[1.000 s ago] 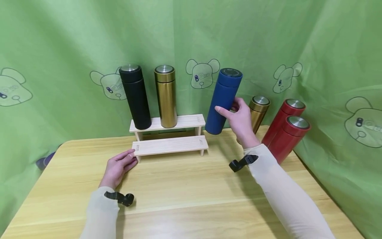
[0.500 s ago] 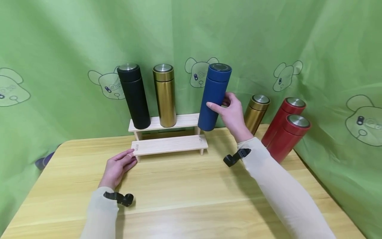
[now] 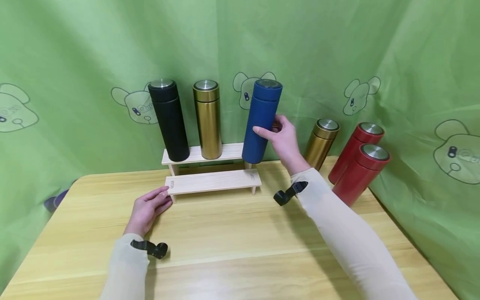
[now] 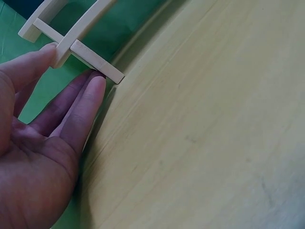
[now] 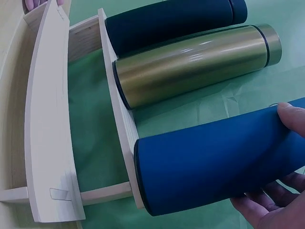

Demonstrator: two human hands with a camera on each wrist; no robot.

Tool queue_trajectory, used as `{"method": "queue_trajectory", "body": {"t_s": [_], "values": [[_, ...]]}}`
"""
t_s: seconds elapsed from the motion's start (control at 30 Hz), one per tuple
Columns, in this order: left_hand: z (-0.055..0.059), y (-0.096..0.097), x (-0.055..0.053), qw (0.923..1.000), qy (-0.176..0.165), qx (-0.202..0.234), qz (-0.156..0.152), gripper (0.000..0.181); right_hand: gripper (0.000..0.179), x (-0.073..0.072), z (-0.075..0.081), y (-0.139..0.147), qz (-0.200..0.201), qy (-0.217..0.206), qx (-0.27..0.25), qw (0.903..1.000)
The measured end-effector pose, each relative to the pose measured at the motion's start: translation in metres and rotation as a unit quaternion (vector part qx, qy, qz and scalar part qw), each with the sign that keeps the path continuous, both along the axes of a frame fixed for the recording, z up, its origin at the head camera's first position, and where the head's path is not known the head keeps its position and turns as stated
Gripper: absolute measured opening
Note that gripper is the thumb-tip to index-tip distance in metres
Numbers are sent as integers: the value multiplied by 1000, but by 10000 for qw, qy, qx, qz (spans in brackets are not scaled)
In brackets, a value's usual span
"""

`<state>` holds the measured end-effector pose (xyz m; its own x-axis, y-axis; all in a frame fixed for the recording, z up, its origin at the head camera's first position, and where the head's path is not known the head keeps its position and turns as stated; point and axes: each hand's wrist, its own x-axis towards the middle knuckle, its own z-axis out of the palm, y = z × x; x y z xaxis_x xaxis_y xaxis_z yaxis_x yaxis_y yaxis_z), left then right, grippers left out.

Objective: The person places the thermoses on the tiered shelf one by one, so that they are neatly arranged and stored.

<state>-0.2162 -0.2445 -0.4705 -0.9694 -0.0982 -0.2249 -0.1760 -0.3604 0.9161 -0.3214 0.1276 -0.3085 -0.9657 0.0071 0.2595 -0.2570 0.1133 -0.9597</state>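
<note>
My right hand [image 3: 286,141] grips a blue vacuum flask [image 3: 262,118], thumb in front and fingers behind. The flask leans slightly; its base meets the right end of the upper tier [image 5: 125,119] of a two-tier wooden stand, though I cannot tell if it bears full weight. On that same tier stand a black flask [image 3: 170,121] at the left and a gold flask [image 3: 208,121] in the middle. At the stand's lower tier [image 3: 213,182], my left hand [image 3: 146,211] holds the left end, thumb at the board [image 4: 59,50] and fingers against the leg [image 4: 97,62].
Right of the stand, another gold flask [image 3: 321,143] is partly hidden by my right arm. Two red flasks [image 3: 356,152] [image 3: 361,175] stand beside it near the table's right edge. A green patterned curtain [image 3: 292,46] hangs behind the wooden table [image 3: 225,241].
My right hand has carried the blue flask leftward, from beyond the stand's right end onto the upper tier's right end. My left hand has stayed at the lower tier.
</note>
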Motion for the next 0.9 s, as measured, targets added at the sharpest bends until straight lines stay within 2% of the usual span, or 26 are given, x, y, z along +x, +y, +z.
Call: {"method": "queue_trajectory", "body": {"t_s": [0.4,0.67,0.9], "values": [[-2,1,-1,10000,29,-20,48,45,69,-3,1,-17,260,1,-98,9996],[-2,2,-1,9998,170,-34,18,45,70,-7,3,-26,274,-95,-38,9996],[-3,2,-1,9999,102,-86,66,46,69,-10,1,-31,269,-130,-49,9995]]}}
